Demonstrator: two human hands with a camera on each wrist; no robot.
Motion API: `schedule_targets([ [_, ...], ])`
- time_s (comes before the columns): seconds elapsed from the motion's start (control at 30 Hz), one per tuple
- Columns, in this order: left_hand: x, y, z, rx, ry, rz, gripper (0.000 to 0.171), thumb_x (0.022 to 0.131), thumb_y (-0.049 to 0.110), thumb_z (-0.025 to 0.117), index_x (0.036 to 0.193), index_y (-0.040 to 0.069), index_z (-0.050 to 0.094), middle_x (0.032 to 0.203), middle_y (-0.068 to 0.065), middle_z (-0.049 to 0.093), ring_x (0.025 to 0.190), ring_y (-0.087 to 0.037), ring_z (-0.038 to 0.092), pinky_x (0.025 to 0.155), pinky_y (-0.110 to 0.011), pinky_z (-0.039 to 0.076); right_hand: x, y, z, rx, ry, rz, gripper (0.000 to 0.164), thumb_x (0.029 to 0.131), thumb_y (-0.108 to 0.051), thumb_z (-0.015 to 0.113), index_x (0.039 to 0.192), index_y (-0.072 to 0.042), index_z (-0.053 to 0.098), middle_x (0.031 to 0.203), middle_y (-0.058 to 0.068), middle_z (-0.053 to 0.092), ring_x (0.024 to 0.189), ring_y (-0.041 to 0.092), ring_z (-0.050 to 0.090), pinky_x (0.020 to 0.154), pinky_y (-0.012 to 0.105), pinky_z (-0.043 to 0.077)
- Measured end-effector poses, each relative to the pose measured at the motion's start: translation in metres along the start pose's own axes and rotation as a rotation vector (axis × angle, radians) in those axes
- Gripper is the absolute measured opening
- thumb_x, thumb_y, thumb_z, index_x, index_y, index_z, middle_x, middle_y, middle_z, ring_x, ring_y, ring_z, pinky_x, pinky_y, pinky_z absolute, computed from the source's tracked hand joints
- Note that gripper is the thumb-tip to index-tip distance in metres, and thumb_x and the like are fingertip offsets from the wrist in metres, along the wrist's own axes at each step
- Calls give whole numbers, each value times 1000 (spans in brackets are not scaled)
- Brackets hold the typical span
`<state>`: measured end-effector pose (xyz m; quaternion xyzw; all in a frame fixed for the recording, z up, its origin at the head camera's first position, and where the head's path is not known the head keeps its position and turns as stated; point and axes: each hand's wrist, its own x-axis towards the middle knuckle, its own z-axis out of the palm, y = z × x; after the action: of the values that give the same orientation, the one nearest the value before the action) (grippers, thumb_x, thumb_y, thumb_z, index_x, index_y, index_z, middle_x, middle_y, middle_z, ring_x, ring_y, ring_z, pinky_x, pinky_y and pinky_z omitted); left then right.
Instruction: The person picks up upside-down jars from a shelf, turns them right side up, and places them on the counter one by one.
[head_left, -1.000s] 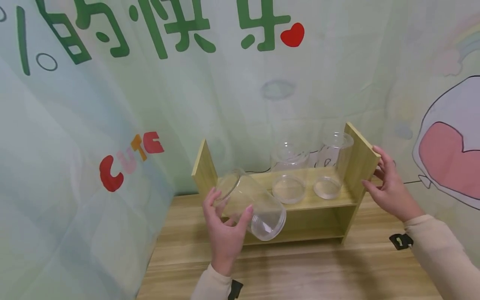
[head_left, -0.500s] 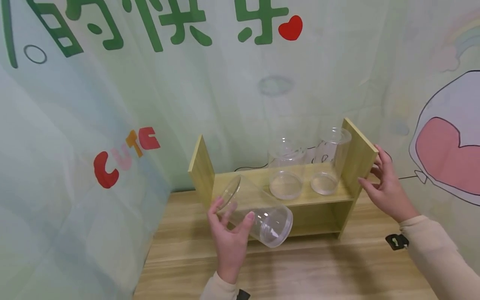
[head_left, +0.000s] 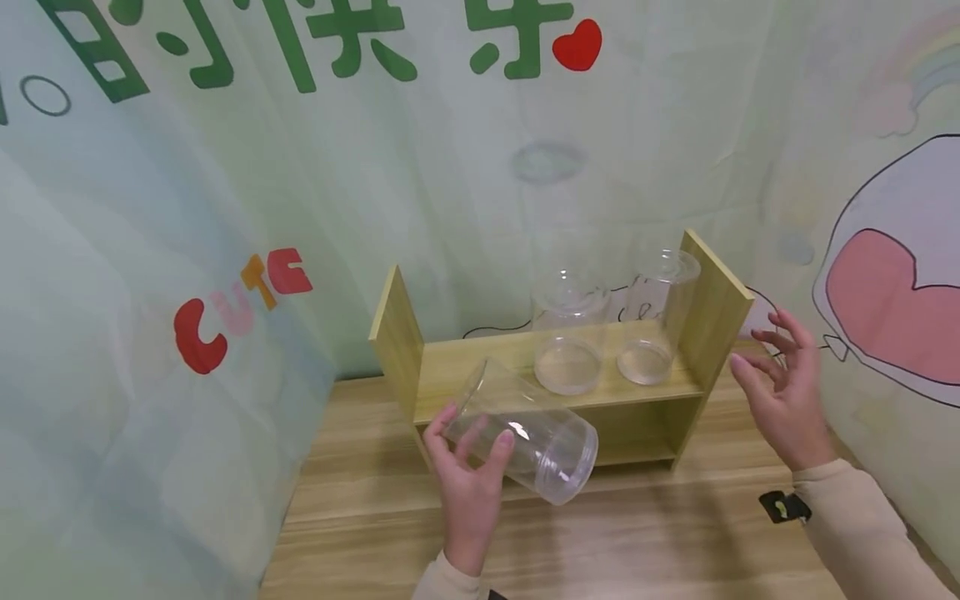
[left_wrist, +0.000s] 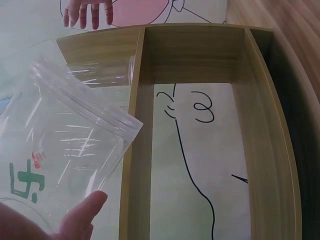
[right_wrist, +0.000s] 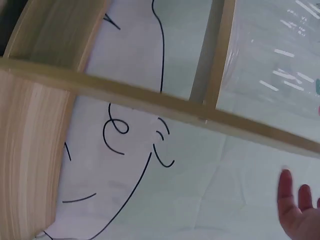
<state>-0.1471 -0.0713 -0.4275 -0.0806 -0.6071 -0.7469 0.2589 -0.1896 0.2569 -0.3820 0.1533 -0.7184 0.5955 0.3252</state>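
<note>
My left hand (head_left: 468, 492) grips a clear plastic jar (head_left: 528, 433) near its left end, thumb on the near side. The jar lies tilted in the air in front of the wooden shelf (head_left: 465, 362), its heavier ringed end pointing lower right. In the left wrist view the thumb presses on the see-through wall of the jar (left_wrist: 75, 130). My right hand (head_left: 787, 396) hovers just outside the shelf's right side panel, fingers spread and loosely bent, holding nothing. Part of the right hand (right_wrist: 302, 215) shows beyond the panel edge in the right wrist view.
Two clear jars stand upright on the shelf's upper board: a wider jar (head_left: 567, 367) at the middle and a narrower jar (head_left: 651, 342) by the right panel. Below is an open compartment. The shelf rests on a wooden table (head_left: 360, 517) against a printed cloth backdrop (head_left: 450, 192).
The left hand has drawn the jar toward me and rightward, tilting it closer to level. The right hand has left the side panel and moved slightly outward.
</note>
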Motion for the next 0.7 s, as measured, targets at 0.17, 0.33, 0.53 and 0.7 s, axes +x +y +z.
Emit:
schedule_targets([
  [0.17,-4,-5,1,-10,-8,2,62,79,7,68,127,9,29,136,-13,24,110,-34,48,69,-43,53,-18,4,6,190,186,-161,48,78,17,50,123,11,36,118,20,39,96,24,47,72,19,49],
  [0.33,-5,-1,4,-54,-2,-42,60,80,6,67,125,6,27,135,-14,21,109,-38,47,68,-46,53,-38,-5,23,345,230,-242,36,76,21,47,111,21,42,97,24,49,77,21,51,54,19,48],
  [0.53,-11,4,5,-88,2,-141,64,79,6,68,125,2,24,132,-15,22,109,-37,49,70,-46,53,-66,-9,45,455,151,-248,29,76,27,43,105,26,41,89,23,53,71,22,55,52,22,48],
  [0.7,-19,-1,6,-86,-3,-190,64,78,7,69,124,3,25,130,-16,27,108,-36,51,70,-44,53,-80,-5,51,455,80,-196,29,77,28,42,106,27,39,93,23,53,76,22,56,55,23,50],
])
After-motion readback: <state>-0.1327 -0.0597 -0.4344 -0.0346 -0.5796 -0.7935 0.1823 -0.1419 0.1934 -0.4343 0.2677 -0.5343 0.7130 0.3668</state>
